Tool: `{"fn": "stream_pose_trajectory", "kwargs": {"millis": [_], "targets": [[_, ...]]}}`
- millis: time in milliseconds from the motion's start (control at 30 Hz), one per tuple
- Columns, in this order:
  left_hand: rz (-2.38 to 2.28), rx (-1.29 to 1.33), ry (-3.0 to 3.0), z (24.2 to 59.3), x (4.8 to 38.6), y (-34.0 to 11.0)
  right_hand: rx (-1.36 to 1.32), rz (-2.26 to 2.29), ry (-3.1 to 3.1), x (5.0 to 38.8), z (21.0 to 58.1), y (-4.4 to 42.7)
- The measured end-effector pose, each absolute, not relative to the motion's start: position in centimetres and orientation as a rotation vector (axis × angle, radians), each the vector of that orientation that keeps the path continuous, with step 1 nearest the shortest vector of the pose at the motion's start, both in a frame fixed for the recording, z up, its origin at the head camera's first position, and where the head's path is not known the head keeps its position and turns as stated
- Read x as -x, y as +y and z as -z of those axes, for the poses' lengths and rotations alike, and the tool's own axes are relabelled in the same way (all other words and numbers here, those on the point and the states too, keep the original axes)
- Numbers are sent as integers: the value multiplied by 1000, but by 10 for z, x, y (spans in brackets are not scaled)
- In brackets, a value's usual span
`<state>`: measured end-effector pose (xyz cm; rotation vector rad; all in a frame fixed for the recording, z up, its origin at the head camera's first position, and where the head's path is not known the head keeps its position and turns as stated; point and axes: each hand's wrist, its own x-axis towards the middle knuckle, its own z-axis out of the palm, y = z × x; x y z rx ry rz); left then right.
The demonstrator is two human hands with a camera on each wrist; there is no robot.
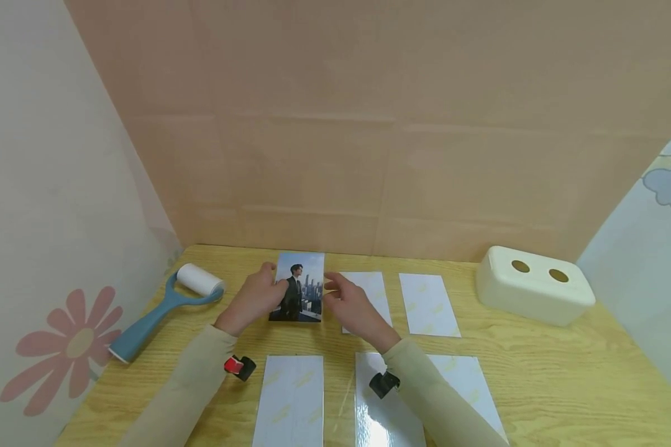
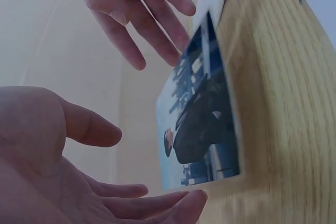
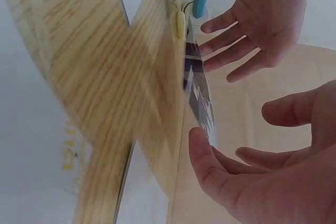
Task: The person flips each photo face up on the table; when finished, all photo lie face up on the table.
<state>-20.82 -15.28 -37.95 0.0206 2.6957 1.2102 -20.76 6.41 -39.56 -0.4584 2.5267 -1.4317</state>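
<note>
A photo print [image 1: 311, 268] of a person in a dark suit before a city skyline is at the back of the wooden table, between both hands. My left hand [image 1: 257, 298] is at its left edge; in the left wrist view, fingertips reach the border of the photo [image 2: 197, 124] while the thumb stays apart from it. At the opposite edge is my right hand [image 1: 356, 307], its fingers loosely bent and the thumb clear of the photo in the right wrist view. Whether the photo lies fully flat or is slightly raised, I cannot tell.
White cards with faint yellow print lie about: two [image 1: 429, 304] right of the photo, several [image 1: 289, 397] along the front. One front card [image 1: 388, 416] looks glossy. A lint roller with a blue handle [image 1: 153, 323] lies left; a cream box with two holes [image 1: 531, 295] stands right.
</note>
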Motion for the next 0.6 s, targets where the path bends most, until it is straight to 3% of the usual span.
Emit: {"fn": "stream_pose_trajectory", "kwargs": {"millis": [600], "targets": [[-1030, -8, 2742, 390, 211, -149, 422, 1317, 2477, 211, 405, 56]]}}
